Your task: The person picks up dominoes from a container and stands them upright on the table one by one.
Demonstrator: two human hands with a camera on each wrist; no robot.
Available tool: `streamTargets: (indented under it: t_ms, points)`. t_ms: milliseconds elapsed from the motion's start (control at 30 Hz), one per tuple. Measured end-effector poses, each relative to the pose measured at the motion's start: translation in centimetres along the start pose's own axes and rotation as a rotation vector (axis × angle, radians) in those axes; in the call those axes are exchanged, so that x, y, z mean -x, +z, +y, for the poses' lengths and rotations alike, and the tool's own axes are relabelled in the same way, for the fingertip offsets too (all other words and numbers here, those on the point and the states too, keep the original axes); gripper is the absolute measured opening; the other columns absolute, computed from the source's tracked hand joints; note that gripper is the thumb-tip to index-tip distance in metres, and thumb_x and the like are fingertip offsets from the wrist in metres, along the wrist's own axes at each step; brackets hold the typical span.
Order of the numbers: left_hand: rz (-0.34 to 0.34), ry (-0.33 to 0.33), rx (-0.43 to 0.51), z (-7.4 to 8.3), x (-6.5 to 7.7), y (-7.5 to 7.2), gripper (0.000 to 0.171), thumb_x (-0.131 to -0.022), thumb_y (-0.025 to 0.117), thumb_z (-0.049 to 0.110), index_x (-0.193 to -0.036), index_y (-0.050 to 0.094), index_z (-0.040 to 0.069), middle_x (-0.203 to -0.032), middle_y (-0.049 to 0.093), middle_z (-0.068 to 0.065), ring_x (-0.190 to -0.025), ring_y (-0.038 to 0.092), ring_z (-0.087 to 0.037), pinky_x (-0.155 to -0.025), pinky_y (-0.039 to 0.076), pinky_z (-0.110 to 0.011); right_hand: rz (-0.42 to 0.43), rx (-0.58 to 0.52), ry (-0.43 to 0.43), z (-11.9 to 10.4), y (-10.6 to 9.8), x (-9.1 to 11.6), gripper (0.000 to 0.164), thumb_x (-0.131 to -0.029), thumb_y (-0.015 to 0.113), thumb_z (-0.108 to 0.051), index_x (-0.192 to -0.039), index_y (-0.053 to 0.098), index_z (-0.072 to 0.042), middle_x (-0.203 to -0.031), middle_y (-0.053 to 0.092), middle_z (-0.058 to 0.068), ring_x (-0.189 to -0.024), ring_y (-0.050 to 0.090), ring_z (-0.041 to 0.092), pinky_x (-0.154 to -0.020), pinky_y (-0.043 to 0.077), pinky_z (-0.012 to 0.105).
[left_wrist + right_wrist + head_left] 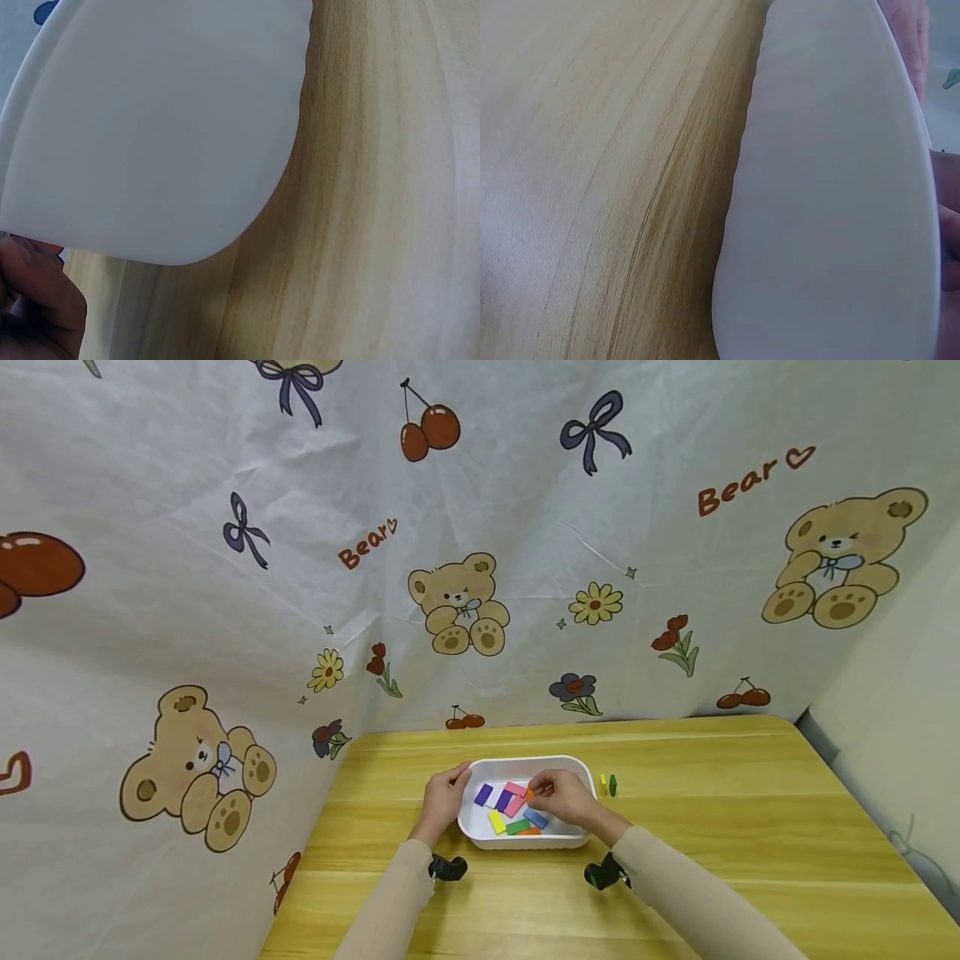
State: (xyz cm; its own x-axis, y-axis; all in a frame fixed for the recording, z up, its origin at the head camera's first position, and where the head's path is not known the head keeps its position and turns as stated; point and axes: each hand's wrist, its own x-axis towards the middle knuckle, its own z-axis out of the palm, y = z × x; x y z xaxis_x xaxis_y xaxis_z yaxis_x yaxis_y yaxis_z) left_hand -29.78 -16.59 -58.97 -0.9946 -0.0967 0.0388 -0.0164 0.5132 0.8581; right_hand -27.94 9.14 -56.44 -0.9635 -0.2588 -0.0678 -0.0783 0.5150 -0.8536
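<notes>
A white plastic tray point(525, 842) stands on the wooden table with several small coloured blocks lying loose inside. My left hand point(442, 802) grips its left end, thumb on the rim; the left wrist view shows that thumb point(45, 281) beside the white wall. Over the tray's right half, my right hand point(566, 797) pinches an orange block point(529, 794) between thumb and fingertips. Near it lie pink point(514, 806), purple point(504, 800), blue point(536, 817), green point(518, 827) and yellow point(497, 822) blocks. In the right wrist view the tray wall point(832, 180) hides most of the hand.
Just right of the tray, a yellow block point(602, 785) and a green block point(612, 786) stand on the table point(720, 827). A printed cloth point(525, 527) with bears hangs behind and at the left. Black wrist devices sit close to the tray's front.
</notes>
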Motion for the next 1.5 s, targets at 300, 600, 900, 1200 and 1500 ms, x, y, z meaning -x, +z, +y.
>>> streamTargets:
  t_ms: [300,600,900,1200,1500]
  points:
    - [0.004,0.009,-0.007,0.0,0.0,0.1,0.035,-0.107,0.058,0.03,-0.137,0.069,0.015,-0.135,0.07,-0.007,-0.122,0.066,-0.023,-0.101,0.059,-0.041,-0.031,0.022,0.024,0.4,0.4,-0.6,0.023,-0.082,0.086,-0.006,-0.1,0.073,-0.003,-0.089,0.069,0.002,-0.081,0.06,0.015,-0.072,0.057,0.026]
    - [0.01,0.015,0.001,0.1,-0.1,0.0,0.034,-0.107,0.059,0.029,-0.136,0.069,0.015,-0.135,0.07,-0.008,-0.124,0.065,-0.026,-0.103,0.058,-0.043,-0.076,0.121,0.057,0.5,0.8,-0.8,0.019,-0.083,0.085,-0.008,-0.093,0.069,-0.005,-0.083,0.065,0.001,-0.078,0.057,0.015,-0.069,0.052,0.025]
    - [0.01,0.002,0.012,0.3,0.2,0.0,0.034,-0.107,0.058,0.03,-0.136,0.07,0.016,-0.136,0.07,-0.007,-0.126,0.065,-0.025,-0.104,0.057,-0.043,-0.111,0.182,0.064,0.3,0.8,-0.6,0.024,-0.081,0.088,-0.009,-0.093,0.068,-0.003,-0.083,0.063,0.003,-0.077,0.056,0.016,-0.069,0.05,0.026]
    - [0.0,0.003,0.034,-0.1,0.1,0.1,0.035,-0.107,0.059,0.03,-0.136,0.069,0.016,-0.14,0.067,-0.007,-0.133,0.061,-0.029,-0.109,0.054,-0.045,-0.113,0.214,0.06,0.5,1.3,-0.6,0.023,-0.08,0.088,-0.009,-0.092,0.069,-0.003,-0.08,0.062,0.002,-0.077,0.055,0.016,-0.068,0.048,0.027]
    - [-0.003,0.018,0.017,-0.5,0.0,0.2,0.038,-0.107,0.059,0.032,-0.138,0.067,0.012,-0.14,0.067,-0.007,-0.134,0.06,-0.029,-0.11,0.053,-0.046,-0.119,0.225,0.042,0.8,1.4,-0.8,0.022,-0.079,0.087,-0.006,-0.092,0.069,-0.003,-0.081,0.062,0.002,-0.077,0.055,0.016,-0.07,0.051,0.028]
